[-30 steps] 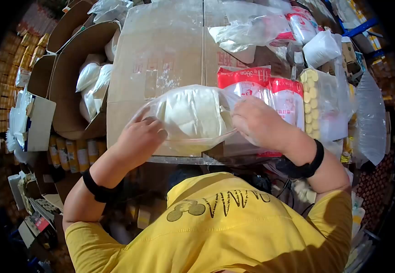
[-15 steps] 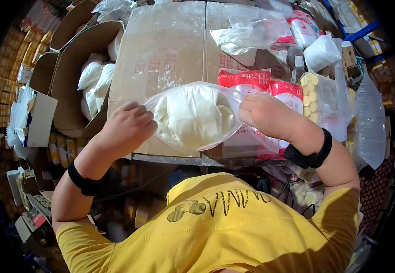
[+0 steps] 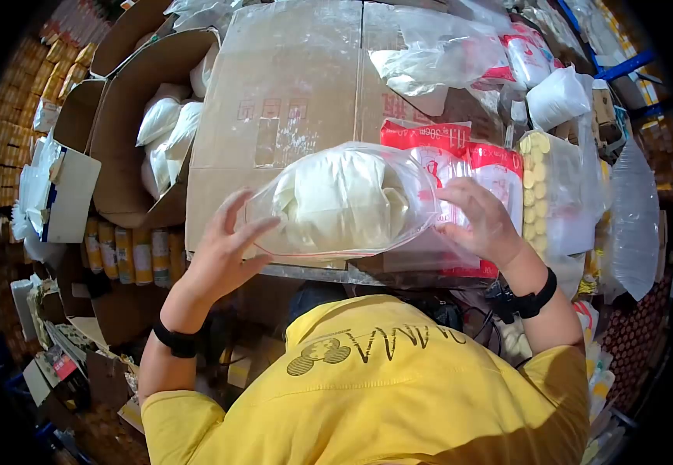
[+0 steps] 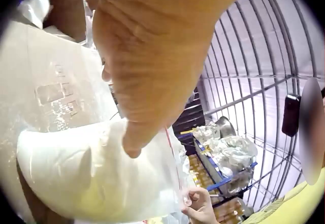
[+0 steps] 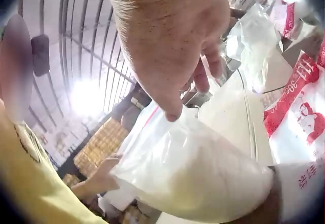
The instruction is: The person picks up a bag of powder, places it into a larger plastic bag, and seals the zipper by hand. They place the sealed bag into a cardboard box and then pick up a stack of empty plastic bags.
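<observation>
A clear plastic bag with a thin red line along its near edge lies on the cardboard, a cream-white folded bundle inside it. At the bag's left end is my left hand, thumb and fingers spread apart. My right hand is at the opposite end, its fingers loosely bent and parted from the thumb. In the left wrist view the left thumb lies against the bag near the red line. The right wrist view has the right thumb on the bag film, with the other fingers held away from it.
Flattened cardboard covers the table. Red-and-white printed packs lie right of the bag, beside a clear pack of yellow round pieces. An open carton with white bags stands on the left. Crumpled plastic lies farther back.
Both hands gripped the bag's ends half a second ago; now their fingers have spread. The left hand has dropped lower beside the bag. The bag's near edge now lies straighter.
</observation>
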A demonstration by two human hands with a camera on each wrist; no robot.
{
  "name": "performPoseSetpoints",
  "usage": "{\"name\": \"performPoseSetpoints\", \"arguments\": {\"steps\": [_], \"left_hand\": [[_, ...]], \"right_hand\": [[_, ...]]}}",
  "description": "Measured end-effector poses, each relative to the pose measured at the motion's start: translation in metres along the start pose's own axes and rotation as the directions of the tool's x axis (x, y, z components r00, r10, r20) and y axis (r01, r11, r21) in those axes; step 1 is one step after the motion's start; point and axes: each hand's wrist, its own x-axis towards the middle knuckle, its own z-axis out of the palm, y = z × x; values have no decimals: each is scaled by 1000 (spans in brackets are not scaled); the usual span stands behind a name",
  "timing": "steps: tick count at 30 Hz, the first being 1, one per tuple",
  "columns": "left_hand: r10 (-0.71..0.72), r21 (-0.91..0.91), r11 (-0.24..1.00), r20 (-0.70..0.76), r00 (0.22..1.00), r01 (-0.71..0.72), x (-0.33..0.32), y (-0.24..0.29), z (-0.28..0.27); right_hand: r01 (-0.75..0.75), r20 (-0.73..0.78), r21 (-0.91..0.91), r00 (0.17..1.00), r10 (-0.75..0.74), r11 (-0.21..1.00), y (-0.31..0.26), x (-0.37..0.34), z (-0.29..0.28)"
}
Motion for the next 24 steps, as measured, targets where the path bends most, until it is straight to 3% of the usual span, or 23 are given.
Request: {"name": "performPoseSetpoints", "arguments": {"steps": [3,4,6,7,8,11,12,15,18,19,21,24], "left_hand": [[137,322,926,202,970,-198,16,-8,-16],[184,392,887,184,966,-244,24,-8,-20],[48,398,888,417,908,-230,36,-20,-17],[-20,403,887,521,853,-225,41,-26,-15],[123,368,887,396,910,-280,43,-32,-11],[270,407,792,433,860,-454,62,-46,-30],[160,447,816,435,886,-367,68,-43,-43],[87,480,820,433,897,-311,66,-30,-75],[219,392,850,346,912,-353,56,-40,-84],[204,412,847,333,920,-337,59,-46,-81],[168,455,838,311,935,-302,63,-63,-70],[214,370,887,201,956,-276,63,-74,-65]], "right_hand": [[50,372,-110,928,-6,993,-3,12,-11],[99,446,-155,895,-19,983,0,17,-9],[208,578,-234,815,-36,950,8,31,-5],[262,566,-205,817,-104,943,13,36,0],[315,553,-178,816,-170,932,20,39,5],[396,500,-181,825,-262,900,21,73,-3],[402,485,-190,832,-270,896,14,82,-11],[458,500,-231,813,-299,859,3,100,-28],[471,451,-190,822,-349,862,2,101,-23],[477,426,-172,825,-372,862,4,102,-20],[430,430,-222,848,-308,875,17,100,-2],[338,402,-208,885,-235,918,31,100,8]]}}
